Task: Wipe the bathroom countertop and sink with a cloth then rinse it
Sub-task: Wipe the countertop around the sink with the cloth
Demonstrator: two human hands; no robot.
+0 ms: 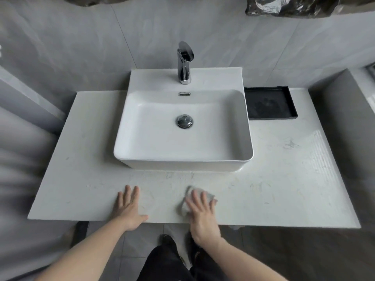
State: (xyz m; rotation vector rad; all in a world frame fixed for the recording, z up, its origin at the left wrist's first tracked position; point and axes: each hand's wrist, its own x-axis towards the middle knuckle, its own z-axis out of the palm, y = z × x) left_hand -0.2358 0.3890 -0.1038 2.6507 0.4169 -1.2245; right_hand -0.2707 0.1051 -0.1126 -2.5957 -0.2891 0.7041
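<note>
A white marble-look countertop (284, 179) carries a white rectangular vessel sink (142, 159) with a chrome drain plug (184, 121) and a chrome faucet (184, 63) behind it. My right hand (202, 211) presses flat, fingers straight, on a small pale grey cloth (210, 195) near the counter's front edge, below the sink. The cloth is mostly hidden under the hand and looks blurred. My left hand (128, 207) rests flat on the bare counter to the left of it, fingers spread, holding nothing.
A black rectangular tray (292, 110) sits at the back right beside the sink. Grey tiled walls enclose the counter on the left, back and right. Dark crumpled plastic (284, 7) hangs above. My legs and shoes show below the counter edge.
</note>
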